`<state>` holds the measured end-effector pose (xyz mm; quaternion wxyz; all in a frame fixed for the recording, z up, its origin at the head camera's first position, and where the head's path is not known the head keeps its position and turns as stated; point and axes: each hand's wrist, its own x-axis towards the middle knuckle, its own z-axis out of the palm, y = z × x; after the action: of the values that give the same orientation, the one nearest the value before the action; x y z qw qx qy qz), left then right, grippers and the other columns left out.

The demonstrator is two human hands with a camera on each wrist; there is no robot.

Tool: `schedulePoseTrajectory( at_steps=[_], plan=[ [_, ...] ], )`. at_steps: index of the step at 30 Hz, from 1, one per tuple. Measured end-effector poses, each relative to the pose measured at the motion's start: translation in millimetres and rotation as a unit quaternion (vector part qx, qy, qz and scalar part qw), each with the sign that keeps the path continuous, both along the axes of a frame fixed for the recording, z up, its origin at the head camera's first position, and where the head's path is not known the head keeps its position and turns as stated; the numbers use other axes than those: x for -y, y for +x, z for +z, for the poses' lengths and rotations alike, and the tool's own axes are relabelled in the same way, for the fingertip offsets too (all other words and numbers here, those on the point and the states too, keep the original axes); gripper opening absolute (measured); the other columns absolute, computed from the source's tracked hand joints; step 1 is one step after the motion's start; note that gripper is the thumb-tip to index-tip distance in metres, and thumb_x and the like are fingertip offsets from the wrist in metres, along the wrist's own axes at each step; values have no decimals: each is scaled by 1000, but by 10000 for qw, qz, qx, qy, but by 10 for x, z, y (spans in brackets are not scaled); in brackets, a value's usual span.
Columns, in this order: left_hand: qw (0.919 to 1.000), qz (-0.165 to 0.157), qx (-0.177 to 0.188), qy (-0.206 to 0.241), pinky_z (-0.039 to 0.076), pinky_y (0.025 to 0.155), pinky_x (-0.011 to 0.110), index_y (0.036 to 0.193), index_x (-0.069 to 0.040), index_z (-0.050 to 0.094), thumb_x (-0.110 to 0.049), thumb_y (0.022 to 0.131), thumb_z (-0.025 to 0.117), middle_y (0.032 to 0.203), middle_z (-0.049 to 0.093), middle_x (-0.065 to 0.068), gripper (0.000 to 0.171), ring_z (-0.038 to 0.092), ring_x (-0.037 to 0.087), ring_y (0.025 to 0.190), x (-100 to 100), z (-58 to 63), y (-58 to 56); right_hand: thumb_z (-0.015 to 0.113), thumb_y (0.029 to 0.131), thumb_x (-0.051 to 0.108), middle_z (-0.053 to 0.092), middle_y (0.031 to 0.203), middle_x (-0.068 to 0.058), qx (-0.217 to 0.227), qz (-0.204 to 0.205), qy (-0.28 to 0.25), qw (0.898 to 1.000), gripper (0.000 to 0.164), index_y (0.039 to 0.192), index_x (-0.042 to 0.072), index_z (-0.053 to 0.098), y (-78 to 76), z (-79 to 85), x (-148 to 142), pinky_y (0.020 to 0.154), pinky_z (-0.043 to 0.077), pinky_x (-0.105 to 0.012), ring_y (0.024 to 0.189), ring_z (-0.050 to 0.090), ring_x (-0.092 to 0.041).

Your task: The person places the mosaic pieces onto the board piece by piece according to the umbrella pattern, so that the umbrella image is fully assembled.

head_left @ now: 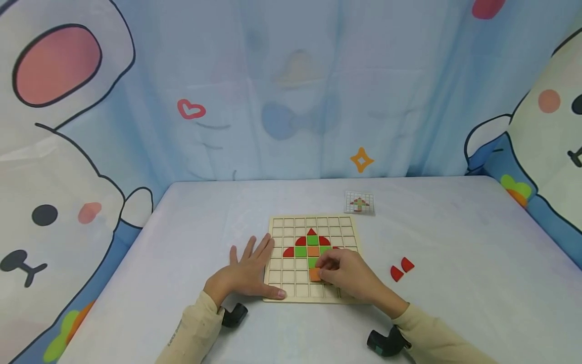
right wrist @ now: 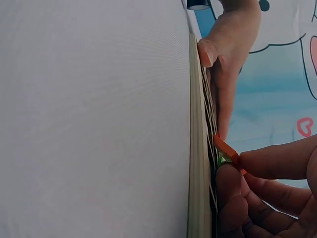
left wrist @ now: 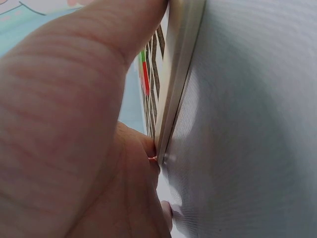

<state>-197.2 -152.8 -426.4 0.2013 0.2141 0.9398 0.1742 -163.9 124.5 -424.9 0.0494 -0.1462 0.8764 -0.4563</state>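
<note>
A wooden grid board [head_left: 282,289] lies on the table, with green, orange and red tiles set in some of its squares. My left hand [head_left: 247,273] rests with spread fingers along the board's left edge, its thumb at the near left corner. Between thumb and fingertips my right hand [head_left: 350,273] pinches an orange square tile [head_left: 314,275], just below a green tile [head_left: 312,262] in the column. In the right wrist view that orange tile [right wrist: 225,148] stands tilted against the board. The right hand hides part of the board's right side.
A small pattern card [head_left: 359,202] lies behind the board, showing a similar coloured figure. Two red quarter-round tiles [head_left: 396,273] lie on the white tablecloth [head_left: 454,232] to the right. A patterned blue curtain [head_left: 295,126] hangs behind the table.
</note>
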Motion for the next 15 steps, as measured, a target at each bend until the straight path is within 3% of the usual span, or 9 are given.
schedulePoseTrajectory(
  at_steps=[11, 15],
  plan=[
    [9999, 59, 7, -147, -7, 120, 74, 174, -11, 8, -67, 85, 82, 181, -5, 3, 129, -9, 35, 164, -36, 32, 14, 76, 93, -1, 66, 84, 3, -193, -101, 159, 9996, 8, 96, 7, 77, 29, -21, 28, 71, 52, -29, 79, 60, -15],
    [10000, 55, 7, -82, -10, 120, 74, 174, -11, 7, -66, 84, 82, 180, -5, 3, 129, -11, 35, 163, -25, -13, -7, 77, 92, -1, 64, 82, 4, -373, 1, 247, 9990, 8, 94, 7, 77, 34, -25, 32, 69, 50, -28, 77, 58, -15]
  ],
)
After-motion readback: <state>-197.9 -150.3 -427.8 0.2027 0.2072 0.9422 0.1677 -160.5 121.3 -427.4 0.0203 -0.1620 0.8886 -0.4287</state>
